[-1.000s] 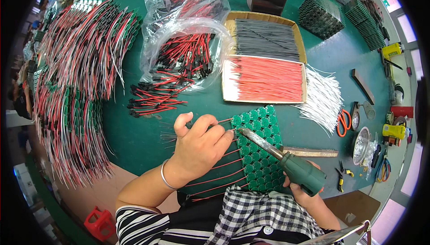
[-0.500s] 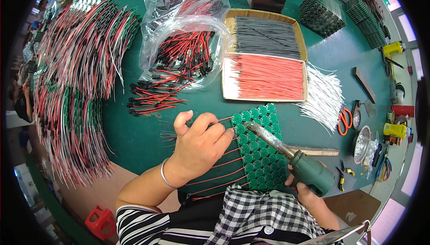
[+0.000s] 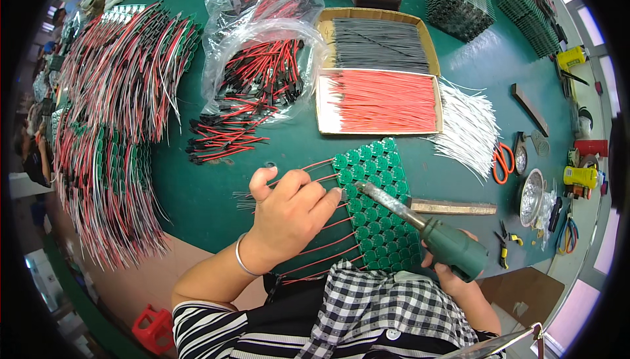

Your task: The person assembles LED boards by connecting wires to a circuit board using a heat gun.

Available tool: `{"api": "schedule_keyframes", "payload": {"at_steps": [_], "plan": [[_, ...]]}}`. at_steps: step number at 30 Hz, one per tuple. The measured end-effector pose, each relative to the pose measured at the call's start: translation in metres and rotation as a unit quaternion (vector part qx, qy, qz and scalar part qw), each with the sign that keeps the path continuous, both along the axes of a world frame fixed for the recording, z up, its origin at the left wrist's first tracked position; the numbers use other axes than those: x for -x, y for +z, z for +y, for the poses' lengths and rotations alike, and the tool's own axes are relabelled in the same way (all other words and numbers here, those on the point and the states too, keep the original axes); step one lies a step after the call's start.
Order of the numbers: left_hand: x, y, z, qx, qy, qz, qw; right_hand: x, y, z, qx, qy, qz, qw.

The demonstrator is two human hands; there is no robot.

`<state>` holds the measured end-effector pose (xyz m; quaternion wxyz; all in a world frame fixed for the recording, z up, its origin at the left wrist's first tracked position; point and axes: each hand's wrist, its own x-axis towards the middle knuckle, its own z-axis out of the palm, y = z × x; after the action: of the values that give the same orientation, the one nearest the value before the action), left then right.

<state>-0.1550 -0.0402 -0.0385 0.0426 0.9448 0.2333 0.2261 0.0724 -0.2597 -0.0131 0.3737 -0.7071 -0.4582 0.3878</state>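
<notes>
A green panel of several round circuit boards point(image 3: 377, 228) lies on the table before me, with red wires point(image 3: 328, 247) running out from its left edge. My left hand point(image 3: 289, 211) is closed at that edge, thumb and fingertips pinched on a red wire that they mostly hide. My right hand point(image 3: 453, 274) is wrapped round the dark green handle of a soldering iron point(image 3: 453, 247). The iron's metal tip points left over the panel, just right of my left fingertips. Thin pale strands point(image 3: 246, 200) stick out behind my left hand.
Beyond the panel stand boxes of red wires point(image 3: 387, 100) and black wires point(image 3: 380, 44). White wires point(image 3: 469, 129), orange-handled scissors point(image 3: 503, 162), a wooden strip point(image 3: 453, 208) and a metal bowl point(image 3: 531, 198) lie rightward. Wired panels point(image 3: 118, 77) and a plastic bag point(image 3: 262, 44) are left.
The view has shifted slightly. My left hand and the iron tip now sit about one row nearer me along the panel, and two red wires show beyond my fingers.
</notes>
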Motion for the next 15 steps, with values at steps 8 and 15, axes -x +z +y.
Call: {"api": "schedule_keyframes", "payload": {"at_steps": [8, 15], "plan": [[-0.001, -0.006, -0.005, 0.004, -0.005, -0.001, 1.0, 0.005, -0.008, 0.011, -0.066, 0.059, -0.082, 0.993], [-0.002, -0.009, -0.005, -0.001, -0.001, -0.006, 1.0, 0.006, -0.005, 0.015, -0.07, 0.072, -0.105, 0.989]]}}
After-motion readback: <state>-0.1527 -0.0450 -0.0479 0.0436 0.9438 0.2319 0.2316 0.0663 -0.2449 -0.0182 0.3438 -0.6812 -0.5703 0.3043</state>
